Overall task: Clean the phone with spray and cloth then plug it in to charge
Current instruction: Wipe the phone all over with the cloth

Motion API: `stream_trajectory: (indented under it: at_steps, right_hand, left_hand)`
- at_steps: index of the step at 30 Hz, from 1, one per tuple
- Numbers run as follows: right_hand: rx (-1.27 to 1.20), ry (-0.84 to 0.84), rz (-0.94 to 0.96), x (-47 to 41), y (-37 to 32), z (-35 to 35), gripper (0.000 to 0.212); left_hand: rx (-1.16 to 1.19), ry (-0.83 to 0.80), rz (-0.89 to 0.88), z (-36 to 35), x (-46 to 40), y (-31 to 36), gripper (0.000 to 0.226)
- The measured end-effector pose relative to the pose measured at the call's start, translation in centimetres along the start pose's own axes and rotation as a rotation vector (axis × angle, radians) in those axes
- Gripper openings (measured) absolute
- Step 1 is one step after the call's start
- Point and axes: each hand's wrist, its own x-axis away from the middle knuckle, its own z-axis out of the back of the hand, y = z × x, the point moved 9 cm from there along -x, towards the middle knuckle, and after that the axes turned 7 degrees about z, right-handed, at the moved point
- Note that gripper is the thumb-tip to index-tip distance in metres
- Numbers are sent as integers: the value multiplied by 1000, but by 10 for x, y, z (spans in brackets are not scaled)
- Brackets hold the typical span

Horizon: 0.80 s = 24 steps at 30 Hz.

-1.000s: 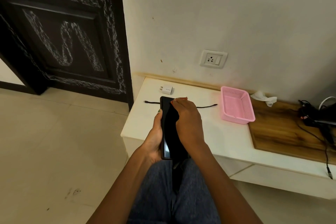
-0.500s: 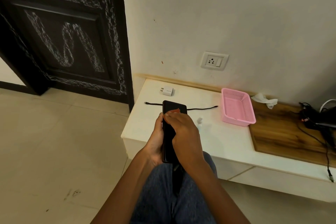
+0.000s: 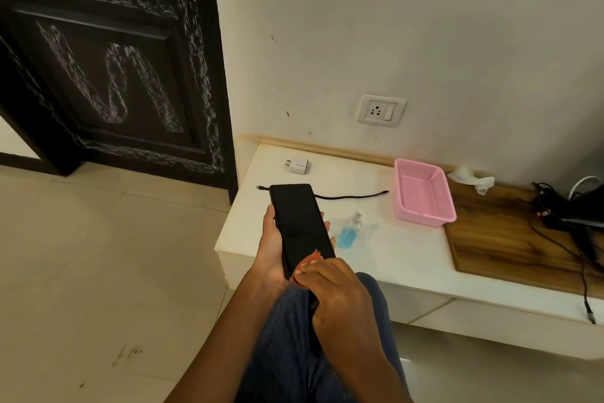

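My left hand (image 3: pixel 273 254) cradles a black phone (image 3: pixel 300 226) from below, screen up, over the front edge of the white shelf (image 3: pixel 392 258). My right hand (image 3: pixel 340 294) presses an orange cloth (image 3: pixel 309 263) on the phone's near end. A small spray bottle (image 3: pixel 349 231) with blue liquid stands on the shelf just right of the phone. A black charging cable (image 3: pixel 353 196) lies behind the phone. A white charger adapter (image 3: pixel 299 165) sits near the wall. The wall socket (image 3: pixel 380 109) is above the shelf.
A pink plastic basket (image 3: pixel 423 193) stands right of the cable. A crumpled white tissue (image 3: pixel 474 178) lies by the wall on a wooden board (image 3: pixel 510 239). Black cables and a device (image 3: pixel 568 209) crowd the far right. A dark door (image 3: pixel 108 75) stands at left.
My right hand has slid the cloth from the phone's far end down to its near end, uncovering most of the screen and the spray bottle behind it.
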Motion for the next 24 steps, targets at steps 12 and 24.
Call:
stream_trajectory:
  at_steps: [12,24]
  right_hand:
    - [-310,20,-231,-8,37,17,34]
    - [-824,371,-939,28,115,8,41]
  left_hand:
    - [-58,-40,-69,-13,4,19,70]
    - [-209,-171,-33,-19,13,13,70]
